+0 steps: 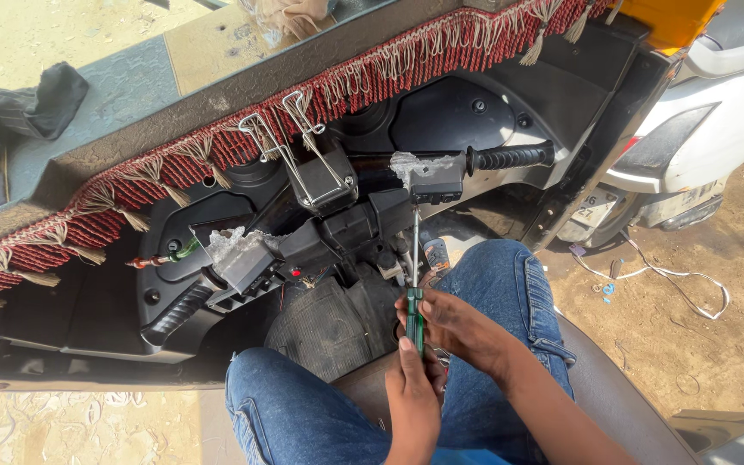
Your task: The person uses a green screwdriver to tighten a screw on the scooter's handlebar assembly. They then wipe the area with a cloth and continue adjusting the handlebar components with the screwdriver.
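Gripping the screwdriver [414, 297] with both my left hand [412, 387] and right hand [458, 327]; I should keep its tip squarely under the switch box [437, 179].

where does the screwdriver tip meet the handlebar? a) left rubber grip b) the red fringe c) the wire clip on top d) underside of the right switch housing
d: both hands hold the green-handled screwdriver upright, its shaft rising to the underside of the right switch housing, next to the right rubber grip.

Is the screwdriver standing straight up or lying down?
Nearly upright. Both hands, left hand and right hand, grip the green screwdriver; its shaft rises to the handlebar switch box.
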